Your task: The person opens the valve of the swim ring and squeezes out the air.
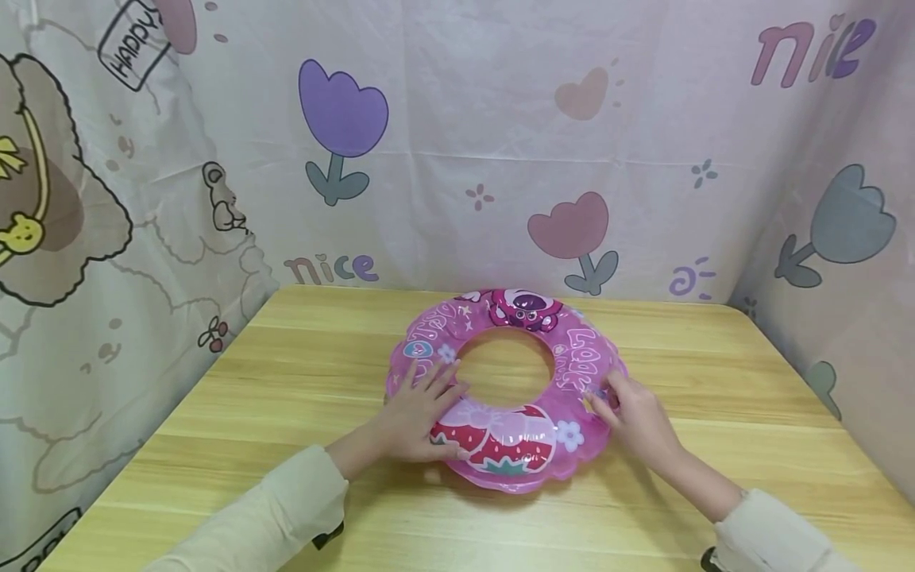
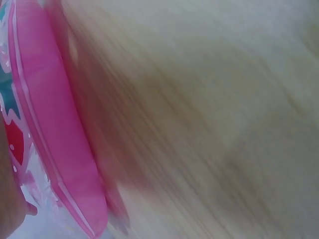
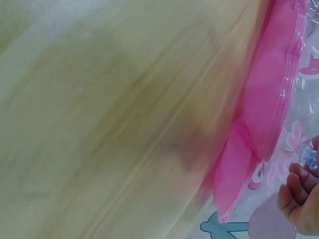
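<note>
Probably, pressure and a slip are our main worries

Behind everything we see a printed cloth backdrop [image 1: 465, 95], and in front of it the wood-grain worktop [image 1: 314, 357], which looks slick to us. Around its middle the pink inflatable ring [image 1: 575, 357] lies flat, strawberry print [image 1: 511, 441] toward us and bear print [image 1: 527, 310] at the far side. The right wrist view shows a crease [image 3: 244, 122] in its side, so we judge it less than fully taut. A harder push from one side could make it swivel, since little but friction seems to hold it.

Our left grip [image 1: 418, 417] is released, fingers spread over the ring's near-left part; too much weight there could force air out, should the ring be unsealed. Our right grip [image 1: 639, 421] is curled at the ring's right side, thumb and fingertips pinching a small clear nub [image 3: 310, 158], probably the air valve. Smooth plastic could slip free, and a hard sideways tug could strain its base. Whether it is capped, we cannot tell.
</note>
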`<state>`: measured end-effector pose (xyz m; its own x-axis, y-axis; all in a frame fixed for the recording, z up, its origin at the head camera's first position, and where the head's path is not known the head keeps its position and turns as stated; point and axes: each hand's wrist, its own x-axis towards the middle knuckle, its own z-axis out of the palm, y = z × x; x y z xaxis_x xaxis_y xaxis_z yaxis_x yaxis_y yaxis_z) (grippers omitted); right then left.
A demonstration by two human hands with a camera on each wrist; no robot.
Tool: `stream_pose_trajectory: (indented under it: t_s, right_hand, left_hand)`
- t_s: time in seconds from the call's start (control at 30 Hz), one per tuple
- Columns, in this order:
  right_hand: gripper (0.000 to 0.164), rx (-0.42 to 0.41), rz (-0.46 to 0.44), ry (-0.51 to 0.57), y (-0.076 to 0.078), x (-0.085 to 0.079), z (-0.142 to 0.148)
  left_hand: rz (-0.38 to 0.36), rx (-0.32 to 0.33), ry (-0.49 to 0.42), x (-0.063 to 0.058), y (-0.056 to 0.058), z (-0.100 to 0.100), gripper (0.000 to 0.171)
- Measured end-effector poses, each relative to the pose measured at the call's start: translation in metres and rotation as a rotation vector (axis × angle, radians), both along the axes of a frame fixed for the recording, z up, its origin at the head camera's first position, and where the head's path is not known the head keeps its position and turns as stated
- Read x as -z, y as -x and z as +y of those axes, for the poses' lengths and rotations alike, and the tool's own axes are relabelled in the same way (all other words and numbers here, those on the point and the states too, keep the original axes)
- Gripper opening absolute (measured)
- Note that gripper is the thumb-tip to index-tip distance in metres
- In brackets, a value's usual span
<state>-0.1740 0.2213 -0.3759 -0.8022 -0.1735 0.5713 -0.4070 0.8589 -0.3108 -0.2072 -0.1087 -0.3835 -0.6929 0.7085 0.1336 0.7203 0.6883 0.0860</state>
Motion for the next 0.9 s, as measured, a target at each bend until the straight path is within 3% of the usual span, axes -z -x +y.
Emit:
stream_pose_trajectory:
  t_s: [0.27,0.43,0.63,0.9]
  right_hand:
    - [0.017,-0.01,-0.036,0.069,0.0005,0.0008,-0.0019]
    - [0.01,-0.02,-0.125,0.16,0.0021,-0.0001,0.0003]
    - [0.013,-0.017,-0.209,0.234,0.0029,-0.0033,0.0035]
    - [0.016,-0.01,-0.237,0.259,0.003,-0.006,0.006]
  left_hand:
    - [-0.008,0.007,-0.017,0.0026,-0.001,-0.0001,0.087]
    - [-0.013,0.006,-0.017,0.0029,-0.0018,-0.0001,0.087]
    - [-0.019,0.0,-0.016,0.0031,-0.0019,0.0002,0.086]
    - [-0.031,0.004,-0.019,0.0039,-0.0021,-0.001,0.085]
